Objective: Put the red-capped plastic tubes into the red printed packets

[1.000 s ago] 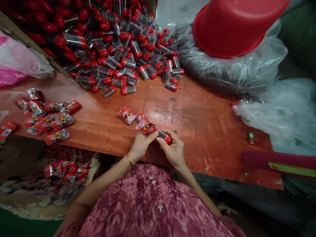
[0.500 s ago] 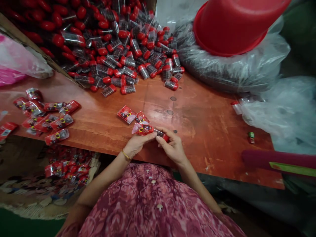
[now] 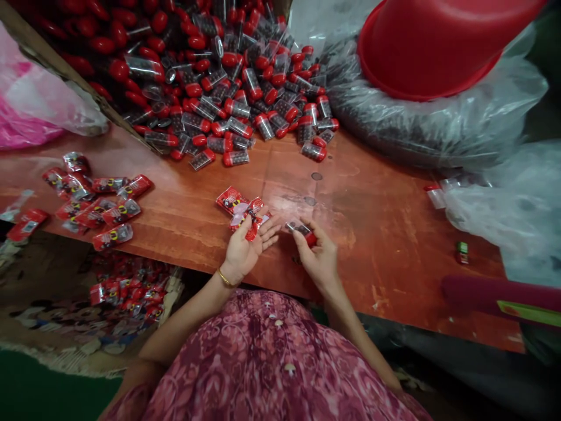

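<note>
My left hand [image 3: 248, 248] is palm up with its fingers stretched apart. A printed red wrapper [image 3: 252, 228] shows between its thumb and fingers; whether the hand touches it I cannot tell. Two more printed wrappers lie just beyond, one of them a flat red wrapper [image 3: 230, 200]. To the right, my right hand [image 3: 319, 256] is closed on a small clear container [image 3: 301, 228] with a red end and dark contents. The container points left, apart from the left fingers. Part of it is hidden by the thumb and fingers.
Many similar red-ended containers [image 3: 236, 111] spill from a cardboard box at the back. Wrapped packs [image 3: 103, 213] lie at left, more below the table edge. A red bucket [image 3: 425, 52] rests on a filled plastic bag [image 3: 407, 131]. A small green-topped item [image 3: 461, 252] stands at right.
My hands have moved apart. The left fingers have opened, and the right hand has drawn the container away to the right from the printed wrapper. The whole view has shifted slightly.
</note>
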`<state>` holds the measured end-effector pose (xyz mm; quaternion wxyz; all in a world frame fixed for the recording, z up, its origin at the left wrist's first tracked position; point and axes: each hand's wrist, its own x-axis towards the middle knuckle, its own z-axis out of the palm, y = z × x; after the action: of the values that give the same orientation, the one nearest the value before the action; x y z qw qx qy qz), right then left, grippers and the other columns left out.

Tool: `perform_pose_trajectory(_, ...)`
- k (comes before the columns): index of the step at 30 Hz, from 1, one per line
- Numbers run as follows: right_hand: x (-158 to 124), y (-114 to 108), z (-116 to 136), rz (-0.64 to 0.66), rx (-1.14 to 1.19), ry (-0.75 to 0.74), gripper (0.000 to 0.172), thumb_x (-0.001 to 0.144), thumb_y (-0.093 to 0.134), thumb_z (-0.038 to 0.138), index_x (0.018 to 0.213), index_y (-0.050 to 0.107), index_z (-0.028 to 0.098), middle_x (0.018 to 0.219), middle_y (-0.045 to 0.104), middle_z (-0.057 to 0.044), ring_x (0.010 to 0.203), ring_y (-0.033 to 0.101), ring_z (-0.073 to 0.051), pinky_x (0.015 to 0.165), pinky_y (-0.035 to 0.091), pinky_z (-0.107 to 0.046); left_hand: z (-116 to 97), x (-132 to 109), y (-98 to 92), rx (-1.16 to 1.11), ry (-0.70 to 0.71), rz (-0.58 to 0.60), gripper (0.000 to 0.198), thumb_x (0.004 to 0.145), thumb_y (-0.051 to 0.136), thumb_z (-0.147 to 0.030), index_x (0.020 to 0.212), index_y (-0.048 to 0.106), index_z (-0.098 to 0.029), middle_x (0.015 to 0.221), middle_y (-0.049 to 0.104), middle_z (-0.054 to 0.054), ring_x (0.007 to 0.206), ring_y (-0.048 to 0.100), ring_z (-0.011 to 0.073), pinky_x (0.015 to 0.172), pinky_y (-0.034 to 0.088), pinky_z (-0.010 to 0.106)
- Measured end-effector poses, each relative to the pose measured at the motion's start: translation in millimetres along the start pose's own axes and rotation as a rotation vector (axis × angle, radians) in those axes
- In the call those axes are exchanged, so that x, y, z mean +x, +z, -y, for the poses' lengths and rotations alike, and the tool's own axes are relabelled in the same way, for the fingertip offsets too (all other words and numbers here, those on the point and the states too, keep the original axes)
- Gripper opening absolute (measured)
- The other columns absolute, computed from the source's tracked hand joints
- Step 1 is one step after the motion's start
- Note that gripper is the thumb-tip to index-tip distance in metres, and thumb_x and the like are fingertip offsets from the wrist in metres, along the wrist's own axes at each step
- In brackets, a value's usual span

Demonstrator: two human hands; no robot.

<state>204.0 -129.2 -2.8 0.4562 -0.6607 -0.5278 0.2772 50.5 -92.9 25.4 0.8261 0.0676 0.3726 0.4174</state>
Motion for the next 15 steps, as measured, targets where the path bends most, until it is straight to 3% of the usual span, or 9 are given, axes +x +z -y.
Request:
perform_pose_trajectory(4,13,-8,-8,0.031,-0.421,-0.132,0.032,0.079,0.055,0.037,0.103,0.065,0.018,0.104,0.065,-0.012,0.095,0.055,-0.027,0.087,0.040,-0.045,2,-1,0.8,0.010,-0.004,0.034,0.041,0.088,0.035,-0.046,0.116,0.058,-0.027,0.121,0.062,0.006,0.111,0.057,0.0201,0.095,0.041,0.035)
perform_pose_trajectory(6,14,-9,-3,-0.015,-0.468,-0.166,0.031,0.080,0.054,0.037,0.103,0.065,0.019,0.109,0.063,-0.013,0.101,0.052,-0.028,0.089,0.037,-0.046,7,-2,2.0,0.110,0.053,0.007,0.038,0.086,0.040,-0.048,0.111,0.062,-0.028,0.126,0.058,0.003,0.117,0.052,0.0204,0.099,0.037,0.036)
perform_pose_trajectory(8,11,-8,6,0.020,-0.314,-0.173,0.029,0.084,0.050,0.037,0.101,0.065,0.020,0.104,0.064,-0.010,0.098,0.054,-0.025,0.088,0.038,-0.042,14,-2,4.5,0.260,0.160,0.001,0.035,0.084,0.046,-0.048,0.106,0.065,-0.028,0.128,0.057,0.001,0.123,0.046,0.0203,0.103,0.033,0.033)
perform_pose_trajectory(12,-2,3,23,0.318,0.234,0.005,0.026,0.085,0.048,0.039,0.084,0.066,0.020,0.077,0.066,-0.002,0.071,0.058,-0.016,0.067,0.046,-0.029,25,-4,9.8,0.446,0.286,0.099,0.032,0.079,0.056,-0.043,0.102,0.067,-0.023,0.119,0.062,0.002,0.126,0.042,0.0186,0.106,0.028,0.026)
perform_pose_trajectory(15,-8,11,25,0.269,0.383,0.126,0.025,0.083,0.052,0.038,0.072,0.063,0.018,0.065,0.061,0.001,0.059,0.052,-0.012,0.059,0.043,-0.025,28,-7,7.8,0.483,0.311,0.050,0.027,0.074,0.065,-0.038,0.091,0.070,-0.019,0.099,0.069,0.004,0.108,0.056,0.0193,0.096,0.038,0.027)
